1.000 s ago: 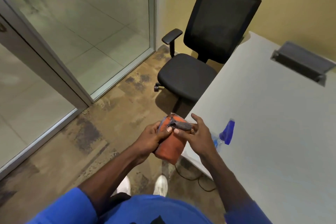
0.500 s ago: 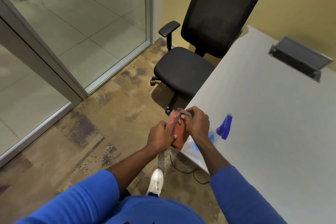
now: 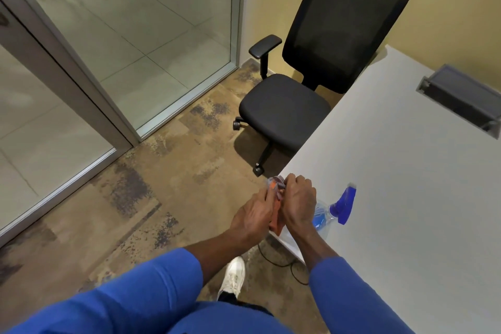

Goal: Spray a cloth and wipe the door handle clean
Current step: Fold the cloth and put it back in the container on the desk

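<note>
We have both hands together at the near corner of the counter (image 3: 406, 184), the left hand (image 3: 254, 214) and right hand (image 3: 298, 203) closed around the orange cloth (image 3: 277, 205), which shows only as a bunched strip between them. The spray bottle (image 3: 334, 209) lies on its side on the counter just right of the right hand, untouched, so we judge we are readying the cloth before spraying. Next we need one hand free for the bottle; no door handle is in view.

Office: swivel chair (image 3: 311, 84), desk (image 3: 406, 198).
</note>
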`<state>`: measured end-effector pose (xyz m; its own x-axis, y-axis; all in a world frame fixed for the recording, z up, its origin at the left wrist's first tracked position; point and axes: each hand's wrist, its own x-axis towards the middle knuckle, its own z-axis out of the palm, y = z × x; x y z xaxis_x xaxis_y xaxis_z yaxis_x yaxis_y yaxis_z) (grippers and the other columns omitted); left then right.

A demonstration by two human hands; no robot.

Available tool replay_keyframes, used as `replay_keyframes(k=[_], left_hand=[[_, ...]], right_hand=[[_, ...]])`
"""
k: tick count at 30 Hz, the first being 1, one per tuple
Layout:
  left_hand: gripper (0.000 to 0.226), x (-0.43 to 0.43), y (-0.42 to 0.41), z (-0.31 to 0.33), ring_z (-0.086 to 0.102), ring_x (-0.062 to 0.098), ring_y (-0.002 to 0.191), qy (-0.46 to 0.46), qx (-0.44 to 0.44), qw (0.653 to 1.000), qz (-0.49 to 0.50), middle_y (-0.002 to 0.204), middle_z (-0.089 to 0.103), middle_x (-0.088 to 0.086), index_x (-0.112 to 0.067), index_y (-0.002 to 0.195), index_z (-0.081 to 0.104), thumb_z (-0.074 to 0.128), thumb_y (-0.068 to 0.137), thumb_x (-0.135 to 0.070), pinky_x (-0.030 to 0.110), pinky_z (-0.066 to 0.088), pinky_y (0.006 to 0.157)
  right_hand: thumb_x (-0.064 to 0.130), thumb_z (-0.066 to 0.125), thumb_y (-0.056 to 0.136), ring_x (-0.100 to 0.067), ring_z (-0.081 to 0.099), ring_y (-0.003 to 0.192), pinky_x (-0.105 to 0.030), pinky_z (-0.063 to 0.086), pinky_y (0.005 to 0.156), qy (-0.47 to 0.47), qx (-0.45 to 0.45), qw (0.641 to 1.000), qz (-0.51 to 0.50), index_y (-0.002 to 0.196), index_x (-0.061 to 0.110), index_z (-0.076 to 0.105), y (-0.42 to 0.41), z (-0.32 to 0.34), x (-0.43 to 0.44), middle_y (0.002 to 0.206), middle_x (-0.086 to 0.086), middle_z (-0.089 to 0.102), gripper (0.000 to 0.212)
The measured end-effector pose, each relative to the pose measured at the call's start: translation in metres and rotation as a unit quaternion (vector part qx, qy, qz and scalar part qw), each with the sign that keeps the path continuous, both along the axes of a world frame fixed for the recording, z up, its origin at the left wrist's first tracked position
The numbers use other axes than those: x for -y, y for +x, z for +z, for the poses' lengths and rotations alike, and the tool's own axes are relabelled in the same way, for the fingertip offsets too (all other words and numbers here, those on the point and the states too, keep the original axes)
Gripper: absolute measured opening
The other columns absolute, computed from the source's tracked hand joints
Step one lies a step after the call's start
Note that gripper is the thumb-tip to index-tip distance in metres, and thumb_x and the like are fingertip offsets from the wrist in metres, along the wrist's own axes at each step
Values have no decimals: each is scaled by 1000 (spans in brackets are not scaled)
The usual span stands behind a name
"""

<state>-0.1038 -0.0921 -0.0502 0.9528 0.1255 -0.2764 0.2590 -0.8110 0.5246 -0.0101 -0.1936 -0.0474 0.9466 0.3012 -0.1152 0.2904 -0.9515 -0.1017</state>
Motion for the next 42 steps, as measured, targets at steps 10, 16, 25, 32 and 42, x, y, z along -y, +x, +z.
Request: replay_keyframes(k=[10, 16, 25, 32, 42], left_hand=[[61, 13, -17, -37, 30, 53, 168, 183, 14, 953, -242, 179, 35, 35, 8, 166, 50, 48, 113, -23, 60, 33, 134], [76, 15, -17, -44, 41, 48, 163, 264, 12, 900, -346, 170, 52, 30, 2, 164, 52, 42, 118, -56, 60, 20, 141], [108, 40, -12, -53, 14, 44, 179, 252, -47, 876, -408, 188, 25, 28, 2, 180, 21, 27, 111, -80, 63, 0, 145], [110, 44, -11, -46, 15, 45, 179, 214, -89, 891, -390, 189, 23, 26, 0, 180, 21, 26, 110, -83, 63, -5, 144], [100, 23, -11, -18, 28, 44, 174, 108, -80, 927, -349, 184, 36, 25, 0, 179, 27, 39, 113, -75, 57, 7, 146]], right_hand=[[53, 63, 103, -22, 56, 121, -31, 60, 96, -54, -38, 997, 36, 137, 17, 56, 5, -13, 8, 136, -11, 57, 50], [41, 71, 101, -27, 62, 112, -36, 60, 94, -49, -8, 998, 33, 125, 8, 66, 7, -13, 10, 125, -16, 65, 41], [53, 60, 104, -22, 64, 125, -32, 49, 111, -90, -101, 985, 105, 143, 14, 53, 12, -27, 22, 140, -11, 64, 55], [50, 58, 106, -25, 61, 134, -35, 43, 120, -123, -162, 970, 132, 152, 15, 45, 17, -35, 19, 149, -11, 61, 59], [53, 61, 104, -29, 62, 134, -39, 43, 120, -177, -173, 956, 160, 151, 15, 47, 18, -26, 9, 148, -12, 61, 63]])
